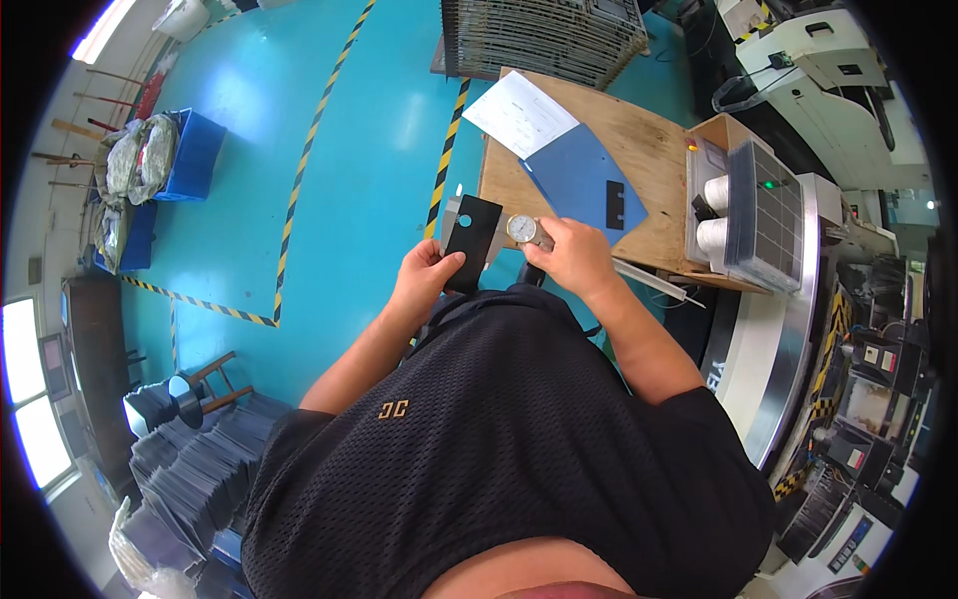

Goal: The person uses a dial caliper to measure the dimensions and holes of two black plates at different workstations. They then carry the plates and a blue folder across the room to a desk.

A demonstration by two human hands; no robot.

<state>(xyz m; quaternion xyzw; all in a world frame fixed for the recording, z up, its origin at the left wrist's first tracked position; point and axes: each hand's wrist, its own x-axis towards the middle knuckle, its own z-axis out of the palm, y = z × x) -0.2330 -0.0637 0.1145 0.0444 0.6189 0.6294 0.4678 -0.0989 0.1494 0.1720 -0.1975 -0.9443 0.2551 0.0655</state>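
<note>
We see a black plate, flat and oblong with a round hole near its far end, clamped in our left grip. The thumb lies over its near left edge; the fingers underneath are mostly hidden from us. A paler grey strip shows along the plate's left side, just ahead of that grip.

Our right grip is closed around a round dial gauge with a white face, which sits just beside the plate's right edge, between the two grips. We cannot tell whether the gauge touches the plate.

Ahead of the right grip and to its right we have a wooden surface. On it, a blue folder lies open with a white sheet over its far part, and a small black notched piece rests on the folder, near the right grip. Farther right on the surface stand two white rolls beside a clear-fronted box.

Well ahead of both grips stands a rack of stacked panels. Left of the left grip, the blue floor carries striped tape; beyond it sits a blue bin with clear bags.
</note>
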